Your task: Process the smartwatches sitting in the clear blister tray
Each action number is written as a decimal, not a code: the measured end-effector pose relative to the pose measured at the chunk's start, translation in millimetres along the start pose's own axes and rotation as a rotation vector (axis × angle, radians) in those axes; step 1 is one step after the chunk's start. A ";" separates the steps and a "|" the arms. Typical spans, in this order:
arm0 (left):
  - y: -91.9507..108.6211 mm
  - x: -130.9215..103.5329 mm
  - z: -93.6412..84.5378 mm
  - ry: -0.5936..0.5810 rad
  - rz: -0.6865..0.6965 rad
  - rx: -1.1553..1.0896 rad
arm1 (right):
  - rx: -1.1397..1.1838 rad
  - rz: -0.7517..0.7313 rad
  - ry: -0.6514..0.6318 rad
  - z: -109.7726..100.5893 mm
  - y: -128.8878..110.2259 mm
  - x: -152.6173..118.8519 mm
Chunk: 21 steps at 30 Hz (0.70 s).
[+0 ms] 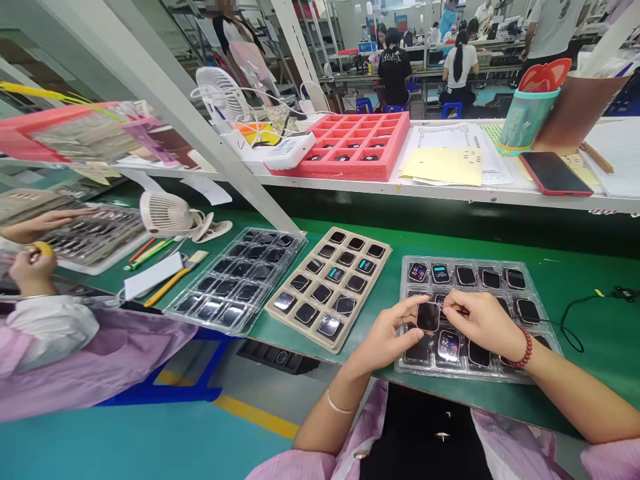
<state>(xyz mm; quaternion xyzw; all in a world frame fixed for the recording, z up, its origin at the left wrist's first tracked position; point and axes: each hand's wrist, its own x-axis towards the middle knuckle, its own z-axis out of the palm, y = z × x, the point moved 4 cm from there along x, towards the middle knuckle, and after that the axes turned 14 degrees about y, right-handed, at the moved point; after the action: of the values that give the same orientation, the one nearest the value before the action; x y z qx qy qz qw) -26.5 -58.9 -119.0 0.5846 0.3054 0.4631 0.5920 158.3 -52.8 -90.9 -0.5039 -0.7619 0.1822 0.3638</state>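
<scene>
My left hand (393, 333) holds a square watch case with a dark screen (428, 317) between thumb and fingers. At the right edge of that watch, the fingertips of my right hand (480, 323) are pinched together; what they grip, if anything, is too small to make out. Both hands are above a clear plastic tray (463, 380) of watches, some with lit screens. Left of it lies a beige tray (327, 343) with several watches, two of them showing green on screen. Farther left is another clear tray (245, 327) of dark watch pieces.
A black cable (563, 327) lies to the right. Above the bench, a shelf (450, 191) holds a red foam tray (395, 157), papers, a phone (556, 175) and a cup (529, 117). A small fan (167, 213) and a co-worker's hands (33, 267) are at the left.
</scene>
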 end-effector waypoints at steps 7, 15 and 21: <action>-1.5 0.6 -1.9 -0.003 0.039 0.062 | 0.008 -0.004 -0.009 0.6 -0.5 -1.1; -2.9 0.5 -2.3 0.009 0.043 0.092 | 0.011 -0.010 0.000 0.5 0.7 -0.8; -2.3 1.0 -3.8 0.013 0.072 0.157 | -0.029 -0.024 -0.005 4.7 2.0 -2.4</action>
<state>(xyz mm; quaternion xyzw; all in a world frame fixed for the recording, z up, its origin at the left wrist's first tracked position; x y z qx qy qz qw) -29.2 -56.2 -121.5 0.6368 0.3231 0.4625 0.5255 156.6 -53.6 -96.3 -0.4995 -0.7713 0.1682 0.3567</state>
